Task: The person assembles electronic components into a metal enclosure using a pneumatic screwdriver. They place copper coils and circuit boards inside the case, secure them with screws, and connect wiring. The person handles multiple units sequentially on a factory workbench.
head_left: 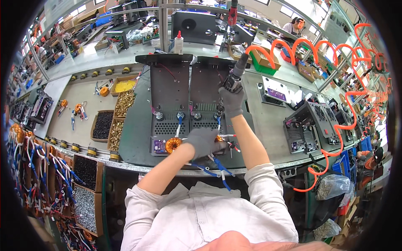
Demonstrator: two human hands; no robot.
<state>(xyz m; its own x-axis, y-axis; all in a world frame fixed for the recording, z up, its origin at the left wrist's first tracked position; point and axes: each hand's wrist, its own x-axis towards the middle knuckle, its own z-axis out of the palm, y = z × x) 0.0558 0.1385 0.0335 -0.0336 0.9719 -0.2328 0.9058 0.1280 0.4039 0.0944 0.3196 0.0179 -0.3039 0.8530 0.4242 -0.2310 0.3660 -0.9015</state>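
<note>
My right hand (pixel 231 101), in a grey glove, is wrapped round an air-powered driver (pixel 239 67). The tool stands nearly upright, its tip down at a terminal post at the back right of the right-hand black metal housing (pixel 206 90). My left hand (pixel 201 143), also gloved, curls over a copper-wound ring coil (pixel 218 138) at that housing's front; most of the coil is hidden under it. Blue and white leads (pixel 222 167) with ring ends hang over the table edge below. The left-hand housing (pixel 169 90) stands alongside, with another ring coil (pixel 173 145) at its front.
An orange coiled air hose (pixel 293 47) runs off to the right. Cardboard boxes of brass nuts (pixel 124 103) and black screws (pixel 103 125) lie left. Bundled coil leads (pixel 37 175) hang lower left. Open units (pixel 301 129) stand right, and a glue bottle (pixel 179 43) stands behind.
</note>
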